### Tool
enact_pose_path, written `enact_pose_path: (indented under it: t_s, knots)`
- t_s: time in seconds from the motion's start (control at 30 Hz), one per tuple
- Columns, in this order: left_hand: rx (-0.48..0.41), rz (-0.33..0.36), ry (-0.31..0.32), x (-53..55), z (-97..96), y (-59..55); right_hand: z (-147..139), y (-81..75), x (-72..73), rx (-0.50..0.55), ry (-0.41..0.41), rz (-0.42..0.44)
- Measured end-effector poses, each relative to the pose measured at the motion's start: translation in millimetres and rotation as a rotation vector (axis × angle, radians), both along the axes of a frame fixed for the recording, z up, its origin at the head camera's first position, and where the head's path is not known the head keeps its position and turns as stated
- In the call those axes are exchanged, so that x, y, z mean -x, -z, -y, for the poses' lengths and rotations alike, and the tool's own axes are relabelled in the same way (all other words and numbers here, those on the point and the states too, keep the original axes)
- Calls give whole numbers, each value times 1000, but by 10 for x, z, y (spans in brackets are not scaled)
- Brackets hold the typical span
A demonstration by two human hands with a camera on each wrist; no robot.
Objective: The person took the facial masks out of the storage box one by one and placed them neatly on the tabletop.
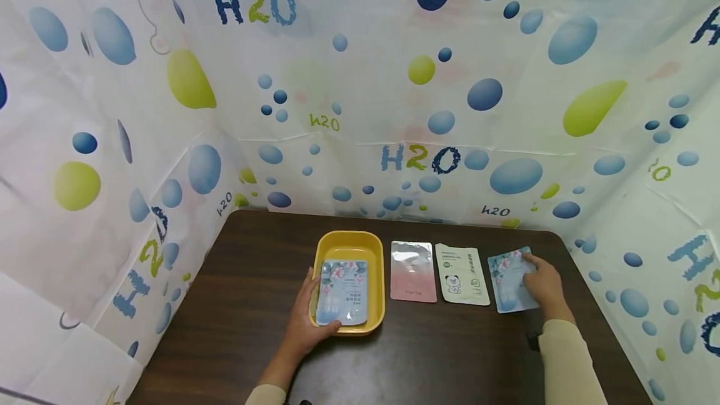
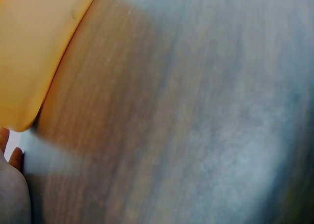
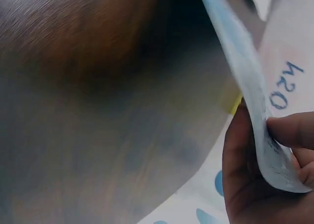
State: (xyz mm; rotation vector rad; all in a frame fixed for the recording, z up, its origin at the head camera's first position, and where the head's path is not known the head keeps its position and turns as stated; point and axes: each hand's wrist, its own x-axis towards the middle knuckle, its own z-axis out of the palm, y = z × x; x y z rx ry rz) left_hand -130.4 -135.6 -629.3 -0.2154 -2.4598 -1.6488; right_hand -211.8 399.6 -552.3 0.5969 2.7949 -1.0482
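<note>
A yellow tray (image 1: 375, 286) stands left of centre on the dark wooden table, with a blue floral face mask packet (image 1: 344, 295) lying in it. My left hand (image 1: 306, 320) grips the tray at its near left corner, fingers along the left side and thumb at the near rim. At the right, my right hand (image 1: 544, 280) pinches a second blue floral face mask packet (image 1: 509, 283) by its right edge. In the right wrist view that packet (image 3: 240, 57) is seen edge-on and bent, between thumb and fingers. The left wrist view shows the tray's side (image 2: 39, 52) and part of the hand.
Between the tray and the right hand lie a pink and silver packet (image 1: 413, 274) and a white-green packet with a bear (image 1: 462, 275), side by side. A printed curtain (image 1: 360, 99) surrounds the table (image 1: 247, 292) at the back and sides.
</note>
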Motion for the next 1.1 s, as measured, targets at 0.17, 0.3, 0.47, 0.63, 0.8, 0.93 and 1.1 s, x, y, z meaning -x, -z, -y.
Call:
enact_pose_path:
  t_s: [0.17, 0.3, 0.47, 0.63, 0.8, 0.93, 1.1]
  knots:
    - [-6, 8, 2, -22, 1, -3, 6, 133, -74, -74, -1, 14]
    - [-4, 3, 8, -21, -13, -2, 24, 214, -137, -112, 36, -33]
    - [-11, -26, 10, 7, -26, 20, 16, 291, -192, -174, -2, -67]
    - [-14, -76, 14, 38, -26, 36, 13, 350, -217, -226, -122, 30]
    - [-19, -88, 27, 66, -21, 37, 18, 393, -220, -256, -195, 71]
    - [-15, -80, 32, 63, -10, 42, 23, 445, -235, -274, -224, 55]
    - [-7, -70, 25, 47, 13, 37, 50, 504, -243, -289, -254, 33]
